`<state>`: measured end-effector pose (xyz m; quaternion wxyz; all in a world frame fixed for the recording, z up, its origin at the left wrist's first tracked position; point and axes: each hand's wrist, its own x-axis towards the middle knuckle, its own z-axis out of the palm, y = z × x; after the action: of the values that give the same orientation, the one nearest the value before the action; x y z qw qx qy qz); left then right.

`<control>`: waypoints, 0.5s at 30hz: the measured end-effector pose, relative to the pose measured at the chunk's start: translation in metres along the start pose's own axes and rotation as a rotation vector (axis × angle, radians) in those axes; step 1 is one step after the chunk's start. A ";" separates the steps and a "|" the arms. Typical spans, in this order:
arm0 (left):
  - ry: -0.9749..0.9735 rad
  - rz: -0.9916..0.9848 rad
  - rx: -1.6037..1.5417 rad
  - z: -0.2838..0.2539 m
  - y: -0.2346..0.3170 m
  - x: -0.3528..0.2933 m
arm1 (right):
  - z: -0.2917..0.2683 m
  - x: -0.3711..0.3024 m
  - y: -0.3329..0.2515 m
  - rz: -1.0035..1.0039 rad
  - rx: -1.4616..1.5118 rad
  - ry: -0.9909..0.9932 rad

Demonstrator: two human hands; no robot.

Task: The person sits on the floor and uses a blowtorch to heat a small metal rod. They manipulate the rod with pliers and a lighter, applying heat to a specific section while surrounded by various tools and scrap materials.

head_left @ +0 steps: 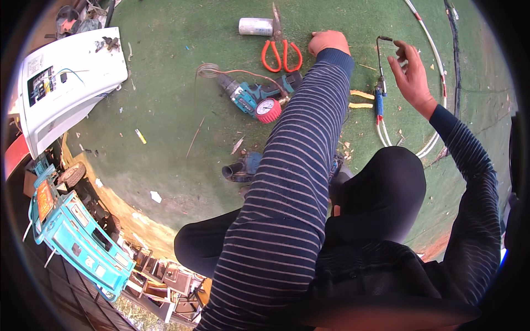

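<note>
My left hand [329,42] rests low over the green floor, right of the orange-handled snips [282,55]. It looks closed, back up; its fingertips are hidden, so what it may hold does not show. My right hand [411,77] is open, thumb and fingers apart, beside the bent dark tube of a torch [380,66] with a blue handle; I see no firm grip on it. White hose [440,60] with red bands curves around to the right. Yellow handles [361,99] of a hand tool lie left of the torch handle.
Left of my forearm lie a teal cordless drill [243,96], a red-rimmed pressure gauge [268,110] with thin coiled tube, and a white can [255,26]. A white appliance casing [72,83] stands far left. Below it are a turquoise vehicle [83,243] and piled wood [165,281].
</note>
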<state>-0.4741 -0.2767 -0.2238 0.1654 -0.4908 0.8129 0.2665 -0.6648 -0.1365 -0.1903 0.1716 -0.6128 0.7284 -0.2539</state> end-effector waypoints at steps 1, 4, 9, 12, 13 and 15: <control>-0.002 0.078 0.000 -0.010 0.003 -0.017 | 0.012 -0.039 0.012 0.053 -0.045 0.013; 0.240 0.642 -0.037 -0.041 -0.022 -0.131 | 0.043 -0.125 0.019 0.255 -0.024 0.056; -0.233 0.562 -0.749 -0.064 -0.172 -0.288 | 0.088 -0.190 0.040 0.418 0.080 -0.056; -0.460 -0.284 -1.289 -0.075 -0.317 -0.322 | 0.087 -0.177 0.044 0.444 0.013 -0.094; -0.351 -0.379 -1.530 -0.064 -0.377 -0.331 | 0.086 -0.171 0.043 0.434 0.005 -0.113; 0.080 -0.636 -1.633 -0.037 -0.483 -0.346 | 0.084 -0.165 0.040 0.351 -0.077 -0.093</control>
<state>0.1141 -0.2349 -0.1408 -0.1995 -0.6682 0.1980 0.6889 -0.6186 0.0165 -0.2916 0.2230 -0.4932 0.8248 -0.1633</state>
